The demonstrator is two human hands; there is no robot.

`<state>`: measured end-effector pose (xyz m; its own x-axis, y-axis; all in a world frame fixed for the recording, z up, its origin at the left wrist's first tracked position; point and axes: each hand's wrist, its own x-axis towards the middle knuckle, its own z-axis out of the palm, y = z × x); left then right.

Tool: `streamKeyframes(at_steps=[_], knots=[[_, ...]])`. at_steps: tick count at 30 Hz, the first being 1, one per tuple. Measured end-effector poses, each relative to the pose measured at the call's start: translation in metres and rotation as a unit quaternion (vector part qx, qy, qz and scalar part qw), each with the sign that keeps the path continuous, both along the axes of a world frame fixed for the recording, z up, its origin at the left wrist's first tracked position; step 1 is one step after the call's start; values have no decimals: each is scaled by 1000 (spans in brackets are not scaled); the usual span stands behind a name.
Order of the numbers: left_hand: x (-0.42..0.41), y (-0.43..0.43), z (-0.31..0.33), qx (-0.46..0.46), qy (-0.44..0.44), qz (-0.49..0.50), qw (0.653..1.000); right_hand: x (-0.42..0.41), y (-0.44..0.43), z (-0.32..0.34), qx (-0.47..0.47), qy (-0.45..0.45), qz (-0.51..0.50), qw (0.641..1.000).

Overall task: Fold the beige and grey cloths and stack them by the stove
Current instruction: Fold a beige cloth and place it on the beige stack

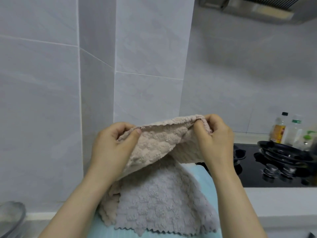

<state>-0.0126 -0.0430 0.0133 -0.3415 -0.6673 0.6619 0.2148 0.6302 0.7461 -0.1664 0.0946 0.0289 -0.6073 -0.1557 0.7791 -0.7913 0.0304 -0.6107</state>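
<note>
Two cloths in play, centre to lower centre of frame. Beige cloth (pixel 159 143): fluffy, waffle-like pile, scalloped edge, lifted off the counter and doubled over along its top edge, sagging between both hands; another beige layer shows at lower left under the grey one, can't tell if it's the same piece. Grey cloth (pixel 161 203): same plush texture, zigzag edge, lying flat on a pale blue mat (pixel 204 179), directly below the raised beige one. Left hand (pixel 113 145): fingers curled, thumb and forefinger pinching the beige cloth's left top corner. Right hand (pixel 214 136): fingers curled tight, gripping the right top corner with the fabric bunched over the knuckles. Black stove (pixel 257 176) at right of frame, just beside the mat, with a dark pan (pixel 281 152) on it; bottles (pixel 281 129) behind at far right.
</note>
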Motion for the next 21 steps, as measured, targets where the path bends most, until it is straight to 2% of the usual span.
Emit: streamKeyframes(at_steps=[3,5,7,9,11,14,17,21], knots=[[9,5,9,73,65,-43,994,10,7,12,-35,-8,27,999],[11,4,9,90,56,-52,993,14,8,15,-23,-42,72,996],[8,2,4,105,5,-47,993,12,6,12,38,-93,89,991],[3,-1,-1,123,-38,-35,991,5,4,6,131,-134,64,980],[0,-2,-3,151,-46,-44,986,-4,3,-2,174,-168,41,969],[0,-3,-4,199,-22,-94,975,-13,2,-7,142,-227,53,962],[-2,0,-4,213,4,-114,970,-8,-1,-2,82,-281,128,948],[-4,11,-2,214,41,-126,968,1,1,8,70,-290,228,927]])
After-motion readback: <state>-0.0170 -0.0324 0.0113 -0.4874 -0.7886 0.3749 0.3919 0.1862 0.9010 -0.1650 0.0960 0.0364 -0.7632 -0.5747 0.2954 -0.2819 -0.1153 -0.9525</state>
